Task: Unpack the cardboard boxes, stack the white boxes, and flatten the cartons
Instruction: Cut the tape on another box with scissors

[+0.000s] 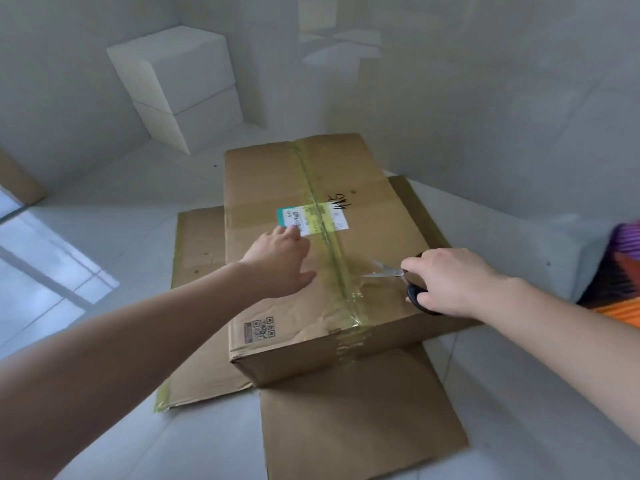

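The sealed carton (pixel 311 258) sits at centre on flattened cardboard (pixel 360 420), steadied by the flat left hand (pixel 282 259). Scissors (pixel 398 273), gripped by the right hand's (pixel 450 280) fingers at 3 o'clock, should be run shallowly along the tape seam (pixel 325 216).

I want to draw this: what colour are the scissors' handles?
Black. The scissors show best in the head view, in the right hand.

free: floor (pixel 519 393) right | blocked: sealed carton (pixel 277 188), white boxes (pixel 187 88) far-left
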